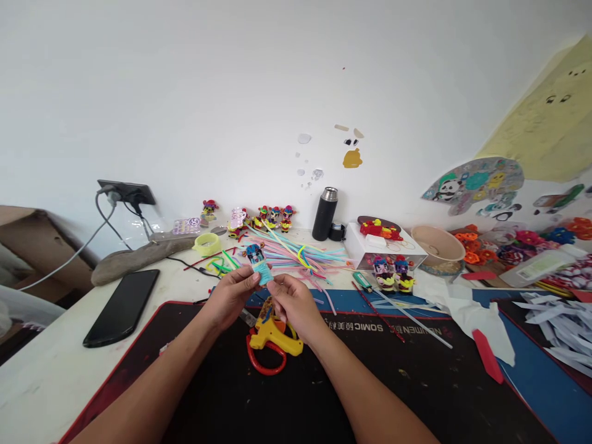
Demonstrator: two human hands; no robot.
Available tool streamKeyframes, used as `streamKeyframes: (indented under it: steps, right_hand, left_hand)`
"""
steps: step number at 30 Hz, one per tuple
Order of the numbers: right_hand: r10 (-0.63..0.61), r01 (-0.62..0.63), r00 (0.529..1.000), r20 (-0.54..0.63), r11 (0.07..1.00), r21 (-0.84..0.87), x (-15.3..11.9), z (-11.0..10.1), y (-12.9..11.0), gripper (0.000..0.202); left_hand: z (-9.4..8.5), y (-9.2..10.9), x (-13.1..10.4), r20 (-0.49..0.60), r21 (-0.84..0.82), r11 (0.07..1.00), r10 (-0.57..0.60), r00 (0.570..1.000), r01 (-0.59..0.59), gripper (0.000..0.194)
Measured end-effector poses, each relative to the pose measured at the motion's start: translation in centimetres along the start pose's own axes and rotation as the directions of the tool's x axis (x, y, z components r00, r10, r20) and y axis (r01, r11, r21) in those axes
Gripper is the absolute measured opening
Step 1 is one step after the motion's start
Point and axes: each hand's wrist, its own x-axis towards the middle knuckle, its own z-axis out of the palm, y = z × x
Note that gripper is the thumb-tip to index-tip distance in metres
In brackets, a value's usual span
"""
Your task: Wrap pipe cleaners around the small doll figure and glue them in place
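A small figure (262, 271) with a blue and red hat and a light blue body is held upright above the mat. My left hand (235, 293) pinches its body from the left side. At the lower right of the body, the fingers of my right hand (291, 302) are closed on it. Beneath my hands a yellow glue gun (277, 338) lies on the black mat (296, 407), with red-handled scissors (267, 370) beside and partly under it.
Behind my hands lie pastel pipe cleaners (305, 250) and several finished figures (275, 217). A black phone (123, 307) is at left. A black flask (325, 214), white box (386, 246), bowl (437, 245) and paper strips (559, 327) stand or lie toward the right.
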Motion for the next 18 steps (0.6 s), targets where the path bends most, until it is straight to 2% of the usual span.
streamKeyframes:
  steps: [6, 18]
  right_hand:
    - [-0.016, 0.016, 1.0, 0.017, 1.0, 0.021, -0.01, 0.01, 0.0, 0.048]
    - [0.004, -0.004, 1.0, -0.012, 1.0, -0.018, -0.17, 0.22, -0.03, 0.047]
  left_hand:
    - [0.34, 0.23, -0.02, 0.032, 0.018, 1.0, -0.007, 0.999, 0.006, 0.027]
    - [0.36, -0.05, 0.04, -0.015, -0.042, 0.999, -0.024, 1.0, 0.023, 0.026]
